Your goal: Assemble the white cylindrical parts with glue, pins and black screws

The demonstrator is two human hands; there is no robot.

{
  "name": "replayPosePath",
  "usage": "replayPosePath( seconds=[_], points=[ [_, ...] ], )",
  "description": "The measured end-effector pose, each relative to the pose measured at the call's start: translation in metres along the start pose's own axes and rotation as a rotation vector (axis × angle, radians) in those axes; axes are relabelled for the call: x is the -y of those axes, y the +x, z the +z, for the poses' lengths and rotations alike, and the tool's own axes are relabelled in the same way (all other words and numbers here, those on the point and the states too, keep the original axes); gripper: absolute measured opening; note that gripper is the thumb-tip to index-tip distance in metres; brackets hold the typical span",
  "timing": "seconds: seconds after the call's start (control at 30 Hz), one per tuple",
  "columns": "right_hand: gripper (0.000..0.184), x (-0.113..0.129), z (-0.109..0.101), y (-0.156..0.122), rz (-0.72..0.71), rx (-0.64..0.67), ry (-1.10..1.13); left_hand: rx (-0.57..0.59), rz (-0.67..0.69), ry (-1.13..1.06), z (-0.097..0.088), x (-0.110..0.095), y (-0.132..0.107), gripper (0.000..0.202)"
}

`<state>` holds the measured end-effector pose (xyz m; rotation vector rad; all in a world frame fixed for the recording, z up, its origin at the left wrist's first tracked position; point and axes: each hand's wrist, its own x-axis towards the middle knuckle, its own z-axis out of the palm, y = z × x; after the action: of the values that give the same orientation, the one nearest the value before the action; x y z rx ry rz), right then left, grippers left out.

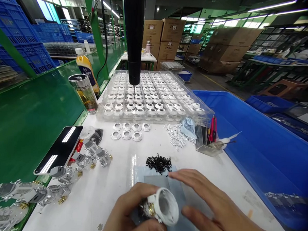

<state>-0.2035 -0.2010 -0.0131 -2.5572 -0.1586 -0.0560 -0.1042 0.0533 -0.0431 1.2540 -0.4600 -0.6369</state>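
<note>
My left hand is closed round a white round housing with a brass fitting on its side; the hollow ring end faces right and up. My right hand is open, thumb and fingers apart, just right of the housing. Its index fingertip reaches the near edge of a pile of black screws; whether it touches a screw, I cannot tell. Beneath both hands lies a light blue mat. Several white rings sit in two rows on the white table.
A dark electric screwdriver hangs over a clear tray of white rings. White screws lie near a clear box with a red cutter. At left are a phone and several grey-white assemblies. A blue bin stands right.
</note>
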Motion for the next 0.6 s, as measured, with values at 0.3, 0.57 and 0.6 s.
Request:
replayPosePath(
  seconds=[0.3, 0.57, 0.6],
  points=[
    [0.053, -0.03, 0.018, 0.004, -0.119, 0.015, -0.246, -0.426, -0.134, -0.1, 0.02, 0.004, 0.011, 0.061],
    [0.033, -0.001, -0.024, 0.055, 0.073, -0.328, 0.146, -0.42, 0.282, 0.187, 0.044, 0.03, 0.013, 0.037],
    [0.03, 0.012, -0.031, 0.075, 0.027, -0.417, 0.223, -0.385, 0.363, 0.187, 0.046, 0.031, 0.014, 0.037]
  ],
)
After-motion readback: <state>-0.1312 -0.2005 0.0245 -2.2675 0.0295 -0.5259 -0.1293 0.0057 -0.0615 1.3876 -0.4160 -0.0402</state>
